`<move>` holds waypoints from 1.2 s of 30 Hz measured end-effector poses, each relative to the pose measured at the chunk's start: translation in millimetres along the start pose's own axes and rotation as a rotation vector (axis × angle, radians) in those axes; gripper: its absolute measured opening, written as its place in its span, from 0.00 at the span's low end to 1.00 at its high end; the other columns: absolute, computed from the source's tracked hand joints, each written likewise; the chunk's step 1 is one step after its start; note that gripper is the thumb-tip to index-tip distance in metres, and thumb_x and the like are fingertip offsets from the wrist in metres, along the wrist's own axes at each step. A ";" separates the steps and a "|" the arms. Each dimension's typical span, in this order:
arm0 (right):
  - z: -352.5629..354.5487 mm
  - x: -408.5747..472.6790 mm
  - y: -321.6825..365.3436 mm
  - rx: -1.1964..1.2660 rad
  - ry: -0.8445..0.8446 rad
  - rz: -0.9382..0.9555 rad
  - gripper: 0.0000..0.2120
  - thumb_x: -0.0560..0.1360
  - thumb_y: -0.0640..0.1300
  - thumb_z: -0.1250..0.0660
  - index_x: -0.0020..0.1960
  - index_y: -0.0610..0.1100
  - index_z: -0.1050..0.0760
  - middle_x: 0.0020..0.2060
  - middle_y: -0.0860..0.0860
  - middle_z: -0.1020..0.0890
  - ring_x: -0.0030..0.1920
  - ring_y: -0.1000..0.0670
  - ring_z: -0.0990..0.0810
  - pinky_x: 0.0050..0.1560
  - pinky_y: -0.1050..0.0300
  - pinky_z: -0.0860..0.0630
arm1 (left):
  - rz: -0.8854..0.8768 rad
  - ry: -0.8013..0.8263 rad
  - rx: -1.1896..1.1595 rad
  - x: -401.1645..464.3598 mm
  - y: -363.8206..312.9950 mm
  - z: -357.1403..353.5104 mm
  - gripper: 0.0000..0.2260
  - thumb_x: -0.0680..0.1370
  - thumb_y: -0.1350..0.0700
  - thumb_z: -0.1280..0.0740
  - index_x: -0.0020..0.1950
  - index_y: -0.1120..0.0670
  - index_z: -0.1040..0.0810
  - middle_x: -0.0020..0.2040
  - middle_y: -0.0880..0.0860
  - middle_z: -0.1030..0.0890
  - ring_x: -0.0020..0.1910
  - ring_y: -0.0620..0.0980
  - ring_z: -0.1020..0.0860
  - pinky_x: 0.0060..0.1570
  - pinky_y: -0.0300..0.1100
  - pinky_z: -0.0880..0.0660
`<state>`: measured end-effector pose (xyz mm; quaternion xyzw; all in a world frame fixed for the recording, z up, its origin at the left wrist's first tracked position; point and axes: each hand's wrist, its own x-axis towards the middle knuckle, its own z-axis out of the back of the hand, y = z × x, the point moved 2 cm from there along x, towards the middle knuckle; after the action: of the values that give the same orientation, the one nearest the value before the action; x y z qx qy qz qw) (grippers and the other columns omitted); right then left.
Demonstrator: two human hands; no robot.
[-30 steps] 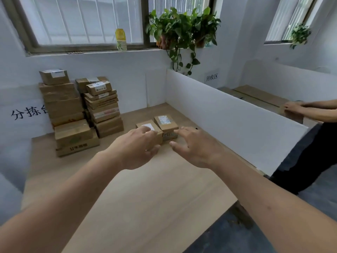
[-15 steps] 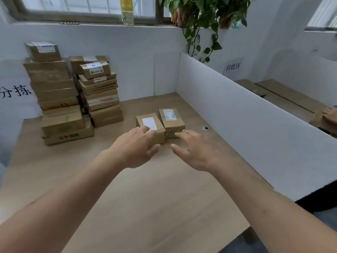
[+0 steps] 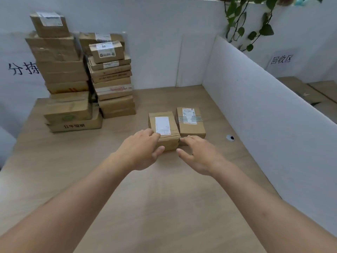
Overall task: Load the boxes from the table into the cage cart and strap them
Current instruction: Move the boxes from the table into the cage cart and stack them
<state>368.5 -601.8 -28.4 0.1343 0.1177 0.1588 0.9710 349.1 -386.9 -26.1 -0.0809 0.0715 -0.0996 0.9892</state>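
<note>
Two small boxes sit side by side on the desk [image 3: 164,207] in the head view, touching each other: the plain-label box [image 3: 163,131] on the left, the striped-label box [image 3: 190,122] on the right. Your left hand [image 3: 141,150] rests on the plain-label box's near corner, fingers on top and thumb against its front face, a loose grip, not yet closed. Your right hand [image 3: 198,155] hovers spread just before the striped one. Slide fingers well round each box before lifting (the cage cart is out of view). Taller stacks [image 3: 82,79] stand behind.

Reaching both hands, left hand [image 3: 141,149] touching the near box [image 3: 164,131], right hand [image 3: 199,155] spreading beside it, stacked boxes [image 3: 82,75] sitting at ten o'clock.
</note>
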 end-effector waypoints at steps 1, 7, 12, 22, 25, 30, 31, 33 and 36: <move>-2.6 14.0 -6.7 0.000 0.020 0.010 0.27 0.82 0.64 0.42 0.77 0.54 0.32 0.76 0.53 0.30 0.75 0.49 0.31 0.71 0.47 0.30 | 0.024 0.010 -0.005 9.9 0.8 -5.6 0.23 0.84 0.39 0.44 0.74 0.51 0.30 0.70 0.51 0.27 0.69 0.54 0.28 0.64 0.54 0.25; -23.0 89.4 -42.2 0.034 0.111 0.064 0.26 0.83 0.63 0.43 0.76 0.54 0.32 0.72 0.55 0.28 0.71 0.50 0.28 0.66 0.47 0.27 | 0.121 0.071 -0.037 73.0 5.4 -37.9 0.22 0.85 0.40 0.43 0.73 0.52 0.30 0.70 0.51 0.28 0.68 0.54 0.28 0.62 0.55 0.25; -47.6 135.3 -63.7 0.068 0.168 0.078 0.25 0.83 0.62 0.42 0.75 0.52 0.31 0.72 0.54 0.28 0.71 0.49 0.28 0.65 0.47 0.26 | 0.208 0.151 -0.076 120.4 18.6 -63.9 0.22 0.85 0.41 0.43 0.73 0.53 0.30 0.71 0.52 0.29 0.68 0.56 0.28 0.62 0.53 0.26; -108.0 195.7 -76.6 0.222 0.142 0.021 0.24 0.82 0.57 0.40 0.76 0.53 0.31 0.73 0.54 0.30 0.71 0.48 0.28 0.65 0.48 0.26 | 0.338 0.295 -0.176 165.3 50.9 -123.8 0.27 0.85 0.42 0.43 0.83 0.47 0.44 0.78 0.60 0.40 0.71 0.63 0.29 0.66 0.56 0.27; -120.2 201.0 -74.0 0.302 0.072 -0.025 0.23 0.80 0.56 0.37 0.74 0.54 0.29 0.69 0.54 0.28 0.68 0.46 0.27 0.65 0.49 0.26 | 0.342 0.282 -0.315 167.9 61.0 -141.8 0.29 0.84 0.42 0.41 0.83 0.47 0.45 0.76 0.58 0.36 0.69 0.60 0.26 0.67 0.55 0.28; -135.6 194.3 -73.0 0.371 0.034 -0.061 0.25 0.78 0.59 0.34 0.74 0.60 0.31 0.62 0.55 0.32 0.59 0.46 0.23 0.57 0.51 0.25 | 0.403 0.186 -0.474 160.1 71.4 -154.7 0.30 0.84 0.44 0.37 0.83 0.46 0.44 0.60 0.53 0.34 0.54 0.55 0.23 0.61 0.52 0.24; -138.8 191.6 -74.4 0.363 0.039 -0.070 0.26 0.78 0.60 0.33 0.75 0.61 0.33 0.61 0.54 0.34 0.57 0.45 0.23 0.55 0.52 0.25 | 0.413 0.191 -0.475 157.9 73.6 -157.4 0.31 0.84 0.43 0.37 0.84 0.43 0.46 0.58 0.52 0.34 0.52 0.54 0.23 0.61 0.52 0.24; -146.2 187.5 -80.2 0.348 0.067 -0.108 0.29 0.78 0.62 0.33 0.76 0.63 0.38 0.61 0.51 0.37 0.57 0.43 0.24 0.58 0.50 0.24 | 0.425 0.223 -0.471 153.7 75.7 -164.0 0.33 0.83 0.41 0.37 0.84 0.39 0.50 0.58 0.53 0.35 0.51 0.54 0.24 0.61 0.52 0.25; -156.8 183.2 -85.2 0.393 0.137 -0.121 0.33 0.79 0.63 0.35 0.80 0.65 0.44 0.63 0.49 0.31 0.63 0.43 0.26 0.64 0.49 0.26 | 0.428 0.217 -0.506 149.6 70.8 -173.6 0.36 0.82 0.40 0.35 0.84 0.39 0.54 0.74 0.57 0.41 0.71 0.61 0.30 0.73 0.53 0.32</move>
<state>518.4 -582.3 -234.7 0.3026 0.2198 0.0830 0.9237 480.1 -374.9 -226.8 -0.2957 0.2139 0.1228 0.9229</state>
